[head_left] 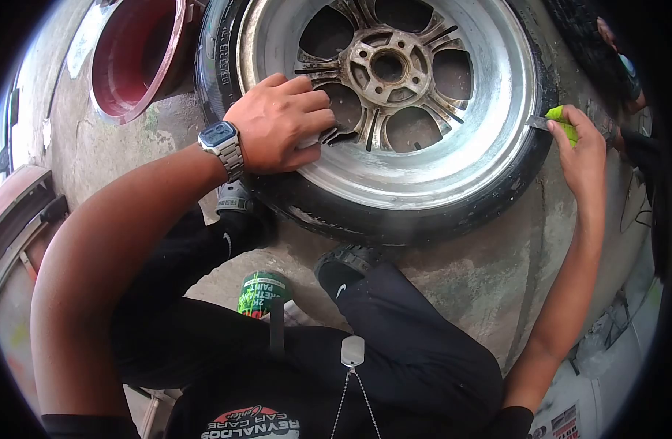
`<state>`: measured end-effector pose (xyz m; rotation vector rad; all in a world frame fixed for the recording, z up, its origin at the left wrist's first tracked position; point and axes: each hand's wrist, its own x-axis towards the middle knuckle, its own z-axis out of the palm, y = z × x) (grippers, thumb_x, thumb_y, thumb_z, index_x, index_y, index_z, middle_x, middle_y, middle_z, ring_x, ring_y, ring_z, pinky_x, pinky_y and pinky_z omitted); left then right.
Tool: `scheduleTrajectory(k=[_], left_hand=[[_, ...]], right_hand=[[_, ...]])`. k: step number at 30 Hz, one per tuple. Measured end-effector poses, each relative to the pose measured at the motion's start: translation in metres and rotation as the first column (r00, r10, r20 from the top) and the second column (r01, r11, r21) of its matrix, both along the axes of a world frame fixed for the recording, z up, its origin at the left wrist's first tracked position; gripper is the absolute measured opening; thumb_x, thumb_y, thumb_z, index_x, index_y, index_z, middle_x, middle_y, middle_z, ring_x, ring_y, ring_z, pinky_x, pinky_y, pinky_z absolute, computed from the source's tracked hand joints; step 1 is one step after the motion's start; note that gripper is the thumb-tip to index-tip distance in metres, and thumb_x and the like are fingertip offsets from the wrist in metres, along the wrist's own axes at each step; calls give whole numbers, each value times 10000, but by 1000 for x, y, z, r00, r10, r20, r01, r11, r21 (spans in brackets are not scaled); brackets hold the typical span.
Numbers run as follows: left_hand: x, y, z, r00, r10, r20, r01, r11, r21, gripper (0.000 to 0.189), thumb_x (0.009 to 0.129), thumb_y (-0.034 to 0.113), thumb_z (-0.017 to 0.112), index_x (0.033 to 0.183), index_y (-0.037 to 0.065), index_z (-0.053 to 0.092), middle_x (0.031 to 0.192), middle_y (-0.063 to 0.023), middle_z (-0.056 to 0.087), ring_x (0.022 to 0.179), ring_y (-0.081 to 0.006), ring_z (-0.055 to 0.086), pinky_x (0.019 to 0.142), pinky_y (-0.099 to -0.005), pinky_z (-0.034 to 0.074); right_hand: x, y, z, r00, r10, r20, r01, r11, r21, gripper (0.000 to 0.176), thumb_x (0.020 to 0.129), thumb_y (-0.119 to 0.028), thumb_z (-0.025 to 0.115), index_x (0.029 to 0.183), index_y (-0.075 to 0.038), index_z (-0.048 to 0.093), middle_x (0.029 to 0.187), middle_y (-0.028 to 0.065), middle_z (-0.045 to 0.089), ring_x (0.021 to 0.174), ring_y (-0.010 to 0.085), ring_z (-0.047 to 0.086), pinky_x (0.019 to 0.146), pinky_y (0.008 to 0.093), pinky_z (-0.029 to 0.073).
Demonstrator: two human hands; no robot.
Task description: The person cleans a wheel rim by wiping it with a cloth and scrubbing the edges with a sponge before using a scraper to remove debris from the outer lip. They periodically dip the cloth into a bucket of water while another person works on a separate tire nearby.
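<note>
A car wheel lies flat on the ground, its worn silver rim [424,183] inside a black tire [394,230]. My left hand [281,121], with a metal watch [220,139] on the wrist, rests over the rim's near-left edge. Its fingers are curled around something small and greyish that they mostly hide. At the right edge of the wheel, my right hand [581,146] pinches a yellow-green scraper [563,126]. The flat grey blade points left and lies across the seam between tire and rim.
A red hollow wheel barrel [138,58] stands at upper left. Between my legs is a green paint can [263,289]. My shoe [343,271] is close to the tire's near side. Another person's hand [607,33] shows at upper right. A light-coloured panel [592,402] lies at lower right.
</note>
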<state>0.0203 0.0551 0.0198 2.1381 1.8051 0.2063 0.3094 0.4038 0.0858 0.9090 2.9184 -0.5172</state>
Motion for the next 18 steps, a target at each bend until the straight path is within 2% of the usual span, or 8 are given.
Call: scheduleTrajectory(k=[4,7,10,13,16,18], left_hand=[[0,1,1,1000,0,-8,0,1000,-6,403,740,276,807,1082,125,657,1077,-37,622,1052,-256,590,867,-408,488],[0,0,0,1000,3,-7,-3,1000,-8,406,737,275,808,1085,125,662,1085,-36,626,1051,-256,590,872,-407,488],[0,0,1,1000,6,-6,-6,1000,-18,409,734,272,810,1088,126,665,1089,-36,629,1051,-255,591,878,-406,487],[1,0,1,1000,6,-11,-6,1000,-19,409,733,271,811,1087,128,666,1091,-36,630,1052,-255,592,882,-406,488],[1,0,1,1000,8,-9,-8,1000,-5,407,735,271,810,1088,129,666,1091,-35,631,1052,-254,593,882,-406,489],[0,0,0,1000,5,-10,-5,1000,-9,409,735,273,811,1090,130,666,1093,-34,632,1053,-253,594,883,-406,490]], right_hand=[[-5,10,2,991,61,117,-53,996,-67,182,912,-85,729,1040,17,650,931,189,664,843,342,650,817,383,505],[-7,17,-2,991,11,136,-1,997,-75,184,901,-76,730,1036,18,649,944,181,658,864,349,648,825,391,500],[-12,17,1,977,106,183,-90,992,-92,180,896,-71,730,1034,15,653,949,175,640,875,329,640,825,387,494],[-12,24,-2,989,95,118,-90,995,-47,173,894,-66,731,1025,19,656,932,160,614,857,311,618,824,384,484],[-11,25,-4,977,149,155,-127,981,-147,170,890,-60,735,1019,21,660,919,145,594,835,300,600,817,378,478],[-14,24,-3,990,106,95,-95,989,-110,166,890,-56,736,1014,23,659,912,136,584,835,292,597,816,369,474]])
